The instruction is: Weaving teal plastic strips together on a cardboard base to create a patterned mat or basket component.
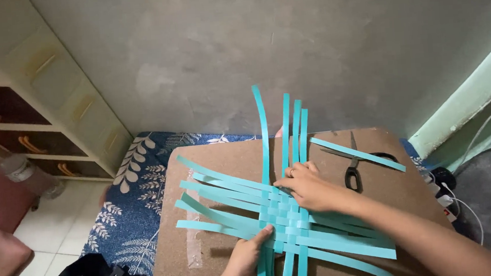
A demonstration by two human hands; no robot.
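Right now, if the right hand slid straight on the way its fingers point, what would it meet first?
The right hand points left across the woven teal strips; it would likely run along the loose horizontal strip ends first, then bare brown board.

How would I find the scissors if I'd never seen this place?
Start at the brown board lying on the blue leaf-patterned mat. Go to its far right part, just past the right hand pressing the woven teal strips. The scissors lie there under one loose teal strip: the only dark, metal thing among paper.
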